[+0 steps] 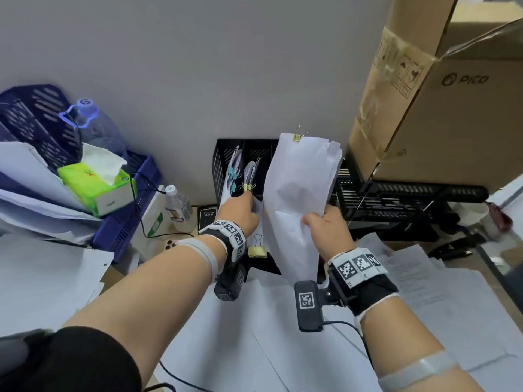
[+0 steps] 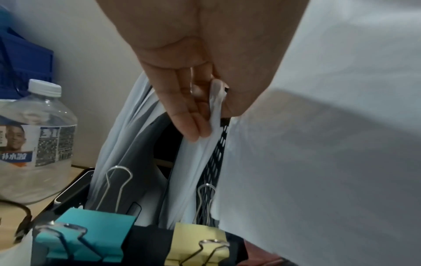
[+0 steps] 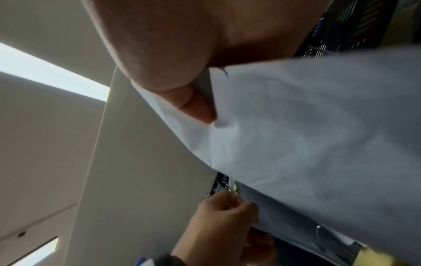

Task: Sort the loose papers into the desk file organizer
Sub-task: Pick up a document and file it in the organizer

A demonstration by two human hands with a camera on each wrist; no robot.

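- We are working at the black mesh file organizer (image 1: 219, 165), which is standing against the wall past both of our hands, with clipped bundles already upright in its left slots.
- We are holding the clipped paper sheaf (image 1: 300, 193) upright just right of those bundles, its gold binder clip (image 1: 297, 137) at the top; it is not yet in a slot.
- To seat it well, we judge we should be keeping the sheaf vertical, aiming its lower edge into the open slot, and lowering it without buckling the creased middle.
- Our right hand (image 1: 325, 224) is gripping the sheaf's lower right edge, thumb pressing across the front; the other fingers are hidden behind the paper.
- Our left hand (image 1: 240, 210) is reaching forward into the organizer, pinching the edge of a filed bundle (image 2: 200, 162) between thumb and straight fingers (image 2: 184, 115), seemingly drawing it aside to clear room.
- Loose sheets (image 1: 424, 292) are lying on the desk below our wrists, waiting for sorting.
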